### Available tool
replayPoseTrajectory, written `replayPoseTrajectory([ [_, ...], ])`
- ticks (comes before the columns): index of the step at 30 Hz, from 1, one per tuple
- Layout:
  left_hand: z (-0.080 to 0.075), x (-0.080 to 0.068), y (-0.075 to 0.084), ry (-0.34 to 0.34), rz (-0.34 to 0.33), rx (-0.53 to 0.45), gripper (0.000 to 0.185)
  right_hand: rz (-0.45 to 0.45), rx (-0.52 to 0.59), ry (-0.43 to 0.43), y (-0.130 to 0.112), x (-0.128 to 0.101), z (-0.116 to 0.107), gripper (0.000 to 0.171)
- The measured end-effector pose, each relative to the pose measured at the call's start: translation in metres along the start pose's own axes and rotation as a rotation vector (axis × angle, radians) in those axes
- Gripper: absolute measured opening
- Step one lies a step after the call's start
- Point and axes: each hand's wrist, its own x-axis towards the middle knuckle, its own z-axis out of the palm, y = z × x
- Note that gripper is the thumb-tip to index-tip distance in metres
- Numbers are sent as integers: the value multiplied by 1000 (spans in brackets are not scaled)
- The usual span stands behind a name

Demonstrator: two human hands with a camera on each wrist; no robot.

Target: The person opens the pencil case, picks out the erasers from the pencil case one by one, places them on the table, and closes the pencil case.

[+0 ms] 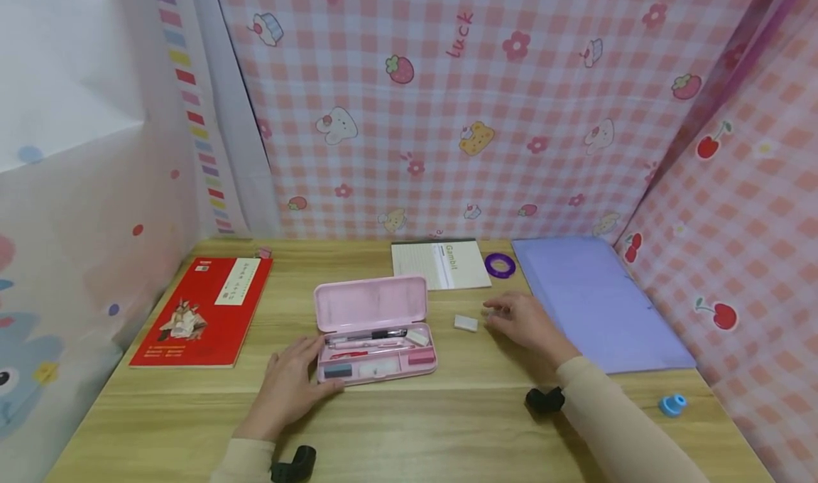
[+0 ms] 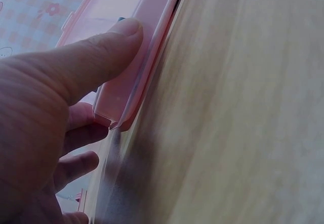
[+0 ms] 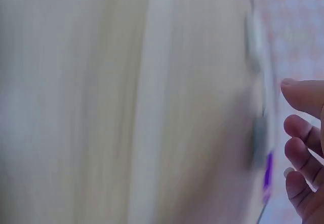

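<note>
Bare worktop (image 1: 447, 426) in front of me, open between my arms. Raised lid of the pencil case (image 1: 373, 327) blocks reaching straight back. Eraser (image 1: 466, 322) just beside my right hand (image 1: 520, 319); folder (image 1: 594, 302) fills the right side, red book (image 1: 204, 311) the left.

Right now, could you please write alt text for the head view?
A left hand rests against an open pink pencil case on a wooden desk, while the right hand hovers beside a small white eraser.
</note>
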Motion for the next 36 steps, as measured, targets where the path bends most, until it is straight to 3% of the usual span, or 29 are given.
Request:
replayPoseTrajectory([
  [8, 0, 0, 1, -19, -20, 6, 98, -102, 47, -73, -77, 2, 14, 23],
  [12, 0, 0, 1, -21, -20, 6, 98, -155, 41, -120, -100, 4, 31, 23],
  [19, 1, 1, 1, -11, -11, 4, 98, -162, 22, -156, -113, 11, 49, 25],
  [36, 1, 0, 1, -8, -9, 10, 98, -105, -65, -203, -122, 28, 57, 21],
])
